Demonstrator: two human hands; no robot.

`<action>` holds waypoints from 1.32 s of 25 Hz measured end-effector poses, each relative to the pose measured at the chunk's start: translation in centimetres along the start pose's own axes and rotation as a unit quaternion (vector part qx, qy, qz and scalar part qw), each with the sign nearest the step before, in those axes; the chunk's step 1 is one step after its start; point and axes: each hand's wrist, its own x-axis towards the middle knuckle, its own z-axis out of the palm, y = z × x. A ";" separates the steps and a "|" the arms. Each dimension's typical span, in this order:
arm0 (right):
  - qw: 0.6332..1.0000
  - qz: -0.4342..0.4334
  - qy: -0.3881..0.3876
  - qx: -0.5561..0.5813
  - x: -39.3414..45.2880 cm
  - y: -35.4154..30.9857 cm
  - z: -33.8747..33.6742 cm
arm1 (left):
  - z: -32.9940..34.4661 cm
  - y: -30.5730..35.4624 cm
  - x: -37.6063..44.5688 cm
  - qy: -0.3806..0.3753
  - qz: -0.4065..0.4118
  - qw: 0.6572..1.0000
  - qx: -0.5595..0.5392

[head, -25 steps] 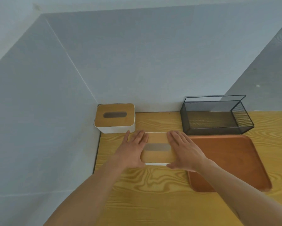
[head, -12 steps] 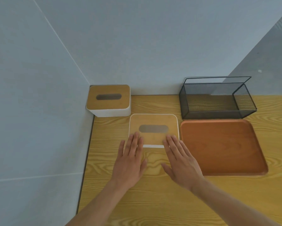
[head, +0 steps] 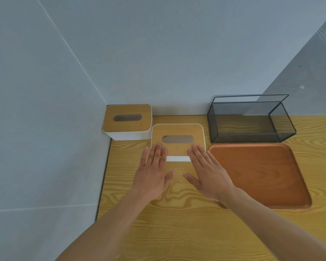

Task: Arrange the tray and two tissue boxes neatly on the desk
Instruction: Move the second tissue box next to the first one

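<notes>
Two tissue boxes: one [head: 127,121] in the desk's [head: 177,232] back-left corner, the other [head: 177,140] just beside it with both hands, left [head: 152,178] and right [head: 208,176], flat and spread at its near edge. One tray [head: 260,174], one mesh basket [head: 250,119], grey walls [head: 158,53].

Grainy matt wood desk [head: 177,232], smooth reddish wooden tray [head: 262,176], wood-lidded white tissue boxes [head: 127,119], black wire-mesh basket [head: 250,132].

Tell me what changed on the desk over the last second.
Both hands, left hand and right hand, slid back from the top of the near tissue box to its front edge, fingers flat and open. The box ended up nearer the wall. The corner tissue box, wooden tray and mesh basket stayed put.
</notes>
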 end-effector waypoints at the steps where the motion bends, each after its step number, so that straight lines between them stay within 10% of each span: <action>1: 1.000 0.000 -0.003 0.001 0.5 0.2 -0.2 | -0.2 -0.2 0.5 -0.001 0.001 1.000 0.003; 33: 0.998 0.015 -0.038 0.037 8.7 2.8 -3.2 | -2.9 -2.7 8.3 -0.021 -0.003 0.998 0.064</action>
